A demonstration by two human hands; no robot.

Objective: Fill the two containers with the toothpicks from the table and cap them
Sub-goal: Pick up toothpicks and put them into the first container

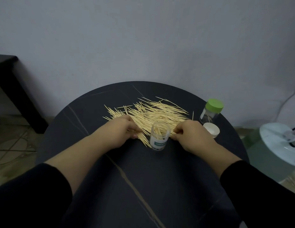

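A person's left hand (122,131) and right hand (192,137) are each pinching toothpicks (160,112) from the pile lying on a dark round tabletop (143,178), either side of an open, partly filled container (160,136). A green-capped container (211,111) and a white cap (211,129) are sitting just right.

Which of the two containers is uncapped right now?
The nearer container, teal-labelled, stands open with toothpicks inside; the farther container at the right wears a green lid.

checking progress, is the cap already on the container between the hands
No, the clear container stands open with toothpicks inside, and a white cap lies on the table to its right.
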